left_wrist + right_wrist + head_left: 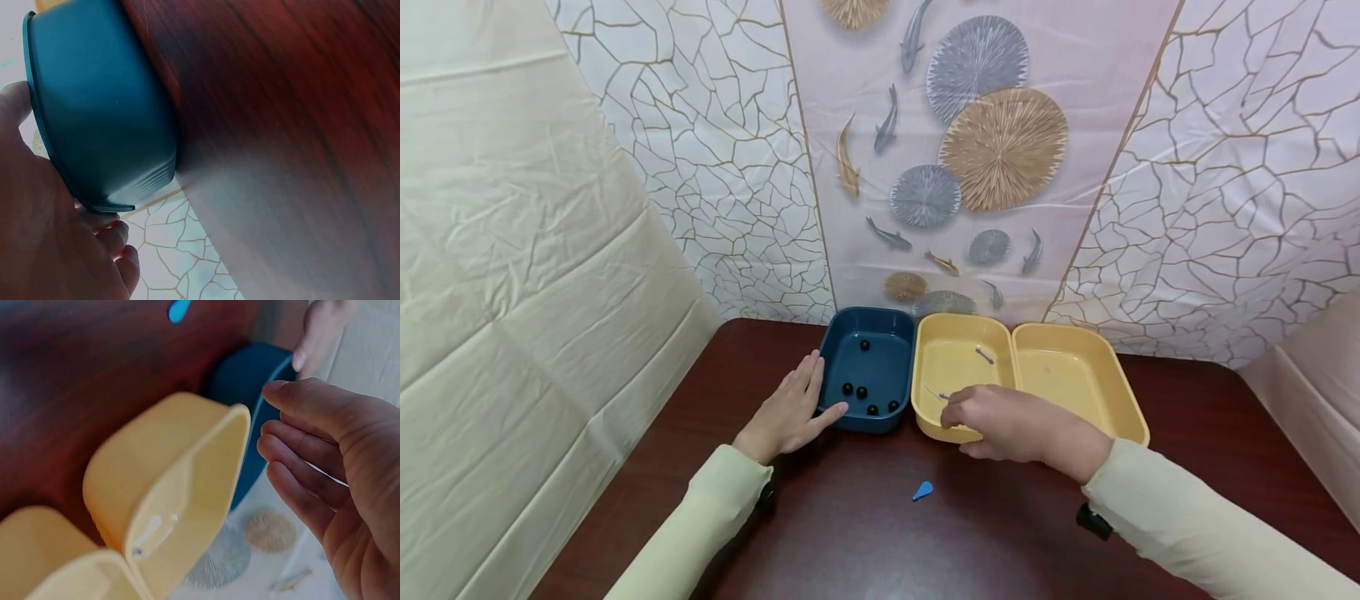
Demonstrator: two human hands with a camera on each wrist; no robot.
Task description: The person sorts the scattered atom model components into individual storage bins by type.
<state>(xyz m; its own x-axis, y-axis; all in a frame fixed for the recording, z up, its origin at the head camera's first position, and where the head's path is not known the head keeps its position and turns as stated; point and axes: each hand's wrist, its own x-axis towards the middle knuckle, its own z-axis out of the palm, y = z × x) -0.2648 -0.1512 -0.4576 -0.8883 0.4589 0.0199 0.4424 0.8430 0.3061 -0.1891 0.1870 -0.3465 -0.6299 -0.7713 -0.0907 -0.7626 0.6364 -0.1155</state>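
My left hand point(785, 411) rests along the left rim of a dark blue bin point(831, 423), fingers straight and thumb over its front corner. Several small black balls point(861, 392) lie inside. In the left wrist view the fingers point(111, 236) touch the rim from outside. Over the front of the middle yellow bin point(928, 429), my right hand point(1000, 421) hovers with loosely bent fingers. A thin pale stick with a bluish end point(943, 397) shows right by its fingertips. In the right wrist view nothing shows between thumb and fingers. Another small greyish stick point(984, 356) lies farther back in that bin.
A second yellow bin point(1123, 392) stands against the middle one on the right. On the dark wooden table point(850, 533), a small blue teardrop-shaped piece point(922, 491) lies in front of the bins. A patterned curtain point(925, 250) hangs behind the table.
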